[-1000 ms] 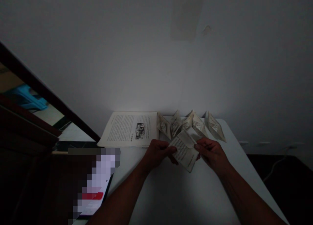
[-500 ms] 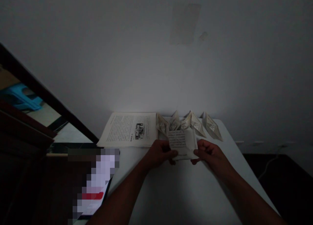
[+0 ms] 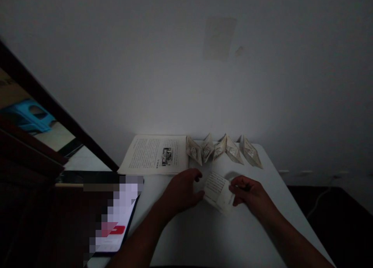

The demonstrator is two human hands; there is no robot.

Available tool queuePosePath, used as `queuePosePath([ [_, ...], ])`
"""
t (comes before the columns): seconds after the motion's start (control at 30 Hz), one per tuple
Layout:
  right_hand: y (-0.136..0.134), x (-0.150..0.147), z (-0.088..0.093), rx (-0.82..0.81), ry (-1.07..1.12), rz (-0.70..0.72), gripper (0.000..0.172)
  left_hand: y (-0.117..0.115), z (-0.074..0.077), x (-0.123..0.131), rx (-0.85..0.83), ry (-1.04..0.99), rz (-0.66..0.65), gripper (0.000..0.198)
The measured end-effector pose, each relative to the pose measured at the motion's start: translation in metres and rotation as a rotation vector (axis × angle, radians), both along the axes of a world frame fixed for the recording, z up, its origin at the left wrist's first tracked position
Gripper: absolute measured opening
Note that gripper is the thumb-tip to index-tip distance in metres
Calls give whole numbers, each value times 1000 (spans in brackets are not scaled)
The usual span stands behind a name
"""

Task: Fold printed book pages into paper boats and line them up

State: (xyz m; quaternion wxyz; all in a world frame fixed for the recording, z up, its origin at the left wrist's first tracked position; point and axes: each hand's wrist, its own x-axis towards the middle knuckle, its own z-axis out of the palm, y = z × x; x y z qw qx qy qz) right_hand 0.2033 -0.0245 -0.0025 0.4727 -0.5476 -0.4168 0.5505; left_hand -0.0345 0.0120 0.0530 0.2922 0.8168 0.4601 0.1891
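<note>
A folded piece of printed paper is held over the white table by my right hand, which pinches its right edge between thumb and fingers. The paper lies tilted, its lower corner towards me. My left hand is just left of it with thumb and fingers apart; the thumb tip comes close to the paper's left edge, and whether it touches I cannot tell. Behind the hands stand several folded paper boats in a row along the wall.
Printed pages with a picture lie at the table's back left. A tablet-like screen, partly blurred out, rests by the left edge of the white table. A dark-framed mirror or opening leans at left, showing a blue plastic stool. The wall rises behind.
My left hand has let go of the paper and moved a little left, its fingers opening. The paper has turned and come lower, still in my right hand.
</note>
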Motion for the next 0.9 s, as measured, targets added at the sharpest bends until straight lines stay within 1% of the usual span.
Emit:
queuePosePath([
  [0.07,-3,-4,-2,-41,16,-14,28,-17,7,-3,113,-8,-137,34],
  [0.13,-6,-10,-1,-79,25,-17,29,-30,7,-3,203,28,-232,35],
  [0.2,-7,-15,0,-98,19,-7,31,-38,1,-1,296,56,-285,32],
  [0.27,-9,-19,1,-96,5,18,32,-41,-8,2,383,71,-312,30],
  [0.33,-10,-20,-1,-86,-33,51,33,-41,-18,3,418,97,-346,28],
  [0.43,-12,-20,-4,-83,-150,106,32,-41,-27,2,407,121,-382,29],
  [0.53,-14,-19,-4,-60,-262,152,28,-41,-28,0,363,109,-392,29],
  [0.67,-16,-16,8,20,-389,281,21,-39,-26,-2,319,97,-397,20],
  [0.77,-18,-11,20,91,-543,414,22,-36,-29,-3,333,107,-402,9],
  [0.83,-20,-8,26,148,-693,472,24,-35,-33,-3,355,104,-397,8],
  [0.9,-23,-6,28,206,-880,492,25,-35,-37,-3,371,85,-388,8],
])
